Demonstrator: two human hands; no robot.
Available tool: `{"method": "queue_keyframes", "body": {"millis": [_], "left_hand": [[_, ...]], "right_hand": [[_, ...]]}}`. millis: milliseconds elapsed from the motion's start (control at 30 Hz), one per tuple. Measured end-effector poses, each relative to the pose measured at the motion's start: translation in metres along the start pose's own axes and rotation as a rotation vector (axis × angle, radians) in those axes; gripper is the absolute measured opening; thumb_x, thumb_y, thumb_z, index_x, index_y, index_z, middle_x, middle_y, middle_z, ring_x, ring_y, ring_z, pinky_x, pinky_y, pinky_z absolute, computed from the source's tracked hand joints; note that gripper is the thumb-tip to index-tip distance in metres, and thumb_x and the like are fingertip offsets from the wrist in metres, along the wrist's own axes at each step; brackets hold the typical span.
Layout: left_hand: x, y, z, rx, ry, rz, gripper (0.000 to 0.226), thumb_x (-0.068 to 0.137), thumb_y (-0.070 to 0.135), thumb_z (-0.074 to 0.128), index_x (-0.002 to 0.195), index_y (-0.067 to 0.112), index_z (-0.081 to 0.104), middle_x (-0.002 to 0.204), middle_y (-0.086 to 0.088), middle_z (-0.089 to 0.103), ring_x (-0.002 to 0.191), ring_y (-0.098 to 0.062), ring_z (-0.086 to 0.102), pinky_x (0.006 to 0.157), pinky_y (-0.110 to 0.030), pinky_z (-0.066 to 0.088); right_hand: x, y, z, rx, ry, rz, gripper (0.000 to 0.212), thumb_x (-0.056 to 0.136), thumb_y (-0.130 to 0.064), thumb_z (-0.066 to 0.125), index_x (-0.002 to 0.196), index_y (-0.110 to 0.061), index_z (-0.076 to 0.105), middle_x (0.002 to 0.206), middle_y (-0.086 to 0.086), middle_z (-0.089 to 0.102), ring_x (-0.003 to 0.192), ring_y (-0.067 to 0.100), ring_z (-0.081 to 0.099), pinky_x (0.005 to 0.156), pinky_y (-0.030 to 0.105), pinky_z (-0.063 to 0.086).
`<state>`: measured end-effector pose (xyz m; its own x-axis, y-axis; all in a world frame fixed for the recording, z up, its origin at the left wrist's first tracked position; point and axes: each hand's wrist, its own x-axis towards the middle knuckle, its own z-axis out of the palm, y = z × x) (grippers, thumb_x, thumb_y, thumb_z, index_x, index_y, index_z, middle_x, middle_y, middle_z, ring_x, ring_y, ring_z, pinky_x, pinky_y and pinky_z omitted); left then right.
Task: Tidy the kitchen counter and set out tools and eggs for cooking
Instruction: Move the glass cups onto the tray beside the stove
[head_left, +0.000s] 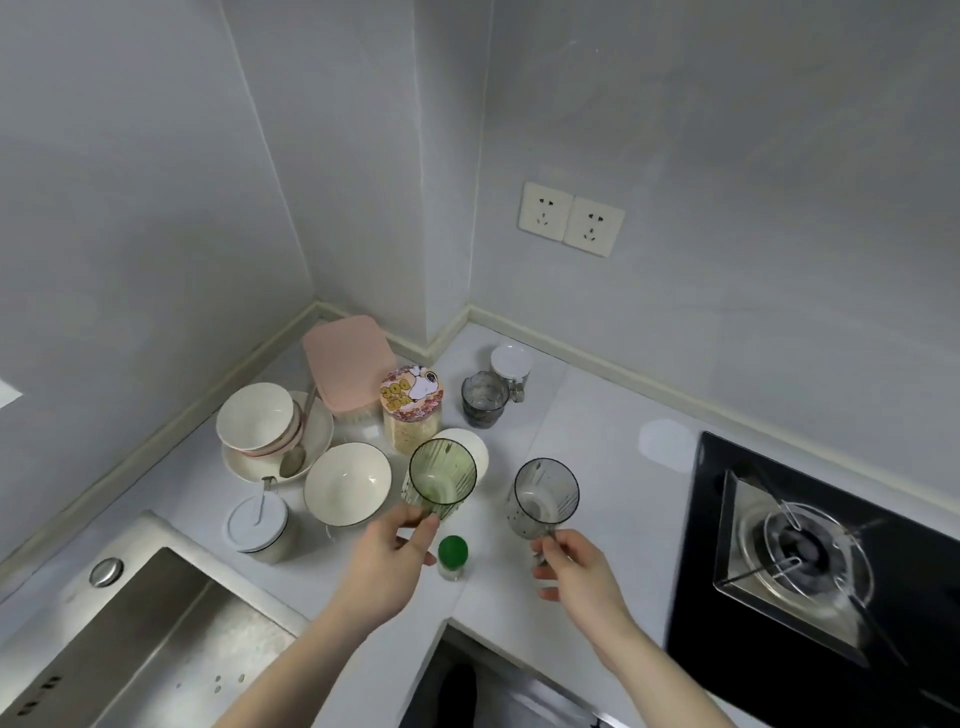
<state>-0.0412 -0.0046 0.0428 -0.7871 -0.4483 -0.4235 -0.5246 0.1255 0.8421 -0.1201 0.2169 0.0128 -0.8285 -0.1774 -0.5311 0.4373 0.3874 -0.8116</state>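
Note:
My left hand (387, 558) grips a green ribbed glass (440, 477) at its base and holds it tilted above the counter. My right hand (576, 566) grips a smoky grey glass (543, 498) at its base, also lifted and tilted toward me. A small bottle with a green cap (452, 557) stands on the white counter (582, 415) between my hands. No eggs are in view.
Stacked bowls with a spoon (260, 423), a white bowl (347, 483), a lidded white jar (258, 526), a pink-lidded box (347, 361) and a patterned-lid jar (412, 410) crowd the corner. A dark glass (484, 399) and lidded cup (511, 366) stand behind. Sink (156, 649) left, gas hob (810, 551) right.

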Motion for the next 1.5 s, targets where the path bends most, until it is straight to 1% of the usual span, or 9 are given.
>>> {"method": "queue_keyframes", "body": {"millis": [67,133,267,400,633,800,1033,1200,1500], "left_hand": [[-0.004,0.015,0.012,-0.001,-0.038,0.026,0.01,0.099,0.032,0.063,0.099,0.023,0.068,0.085,-0.003,0.073,0.072,-0.015,0.071,0.077,-0.044,0.057],[-0.009,0.032,0.027,0.01,-0.095,0.064,0.011,0.099,0.028,0.063,0.097,0.019,0.068,0.078,-0.009,0.071,0.065,-0.013,0.068,0.073,-0.039,0.055],[-0.023,0.057,0.068,0.049,-0.182,0.147,0.01,0.098,0.025,0.064,0.094,0.018,0.069,0.072,0.007,0.067,0.065,-0.01,0.07,0.064,-0.034,0.05],[-0.052,0.079,0.12,0.096,-0.297,0.204,0.01,0.099,0.025,0.063,0.097,0.018,0.07,0.086,0.005,0.068,0.066,-0.01,0.07,0.065,-0.034,0.053],[-0.146,0.096,0.225,0.15,-0.441,0.277,0.013,0.099,0.028,0.062,0.096,0.017,0.069,0.083,0.005,0.067,0.065,-0.005,0.068,0.064,-0.025,0.053],[-0.209,0.092,0.294,0.15,-0.535,0.287,0.015,0.099,0.029,0.061,0.095,0.02,0.072,0.081,0.004,0.07,0.075,-0.016,0.072,0.066,-0.027,0.054],[-0.298,0.095,0.388,0.245,-0.702,0.359,0.02,0.101,0.031,0.058,0.1,0.017,0.072,0.09,0.002,0.069,0.072,-0.007,0.069,0.065,-0.023,0.054],[-0.327,0.107,0.452,0.307,-0.787,0.402,0.02,0.101,0.031,0.057,0.1,0.018,0.072,0.091,0.004,0.068,0.07,-0.003,0.068,0.065,-0.022,0.054],[-0.358,0.132,0.61,0.34,-0.945,0.423,0.019,0.101,0.037,0.057,0.103,0.025,0.073,0.094,0.001,0.071,0.079,-0.009,0.071,0.073,-0.028,0.059]], "right_hand": [[-0.009,-0.001,-0.014,0.031,0.018,-0.025,0.018,0.104,-0.018,0.053,0.099,-0.008,0.067,0.102,0.013,0.069,0.08,0.015,0.066,0.067,0.026,0.057],[-0.019,-0.002,-0.032,0.059,0.044,-0.045,0.019,0.104,-0.019,0.053,0.097,-0.009,0.067,0.099,0.011,0.07,0.079,0.014,0.067,0.068,0.027,0.057],[-0.047,0.008,-0.074,0.122,0.129,-0.076,0.019,0.103,-0.021,0.055,0.094,-0.012,0.069,0.092,0.006,0.071,0.079,0.012,0.068,0.07,0.027,0.057],[-0.084,0.034,-0.126,0.187,0.246,-0.098,0.021,0.103,-0.024,0.055,0.092,-0.014,0.07,0.089,0.004,0.072,0.079,0.012,0.069,0.068,0.026,0.056],[-0.17,0.103,-0.232,0.272,0.397,-0.1,0.021,0.104,-0.023,0.055,0.094,-0.013,0.07,0.086,0.001,0.071,0.084,0.017,0.071,0.069,0.025,0.056],[-0.229,0.157,-0.296,0.321,0.479,-0.071,0.023,0.103,-0.023,0.055,0.095,-0.006,0.068,0.084,0.002,0.07,0.078,0.014,0.069,0.071,0.03,0.057],[-0.306,0.228,-0.38,0.38,0.605,-0.031,0.023,0.103,-0.023,0.056,0.095,-0.005,0.068,0.083,0.001,0.07,0.074,0.011,0.068,0.072,0.032,0.056],[-0.33,0.264,-0.433,0.445,0.669,-0.012,0.024,0.103,-0.027,0.055,0.098,-0.008,0.068,0.08,0.0,0.069,0.073,0.009,0.067,0.07,0.028,0.053],[-0.359,0.316,-0.554,0.486,0.836,0.04,0.023,0.103,-0.026,0.055,0.098,-0.006,0.067,0.08,-0.002,0.068,0.072,0.01,0.067,0.07,0.028,0.051]]}}
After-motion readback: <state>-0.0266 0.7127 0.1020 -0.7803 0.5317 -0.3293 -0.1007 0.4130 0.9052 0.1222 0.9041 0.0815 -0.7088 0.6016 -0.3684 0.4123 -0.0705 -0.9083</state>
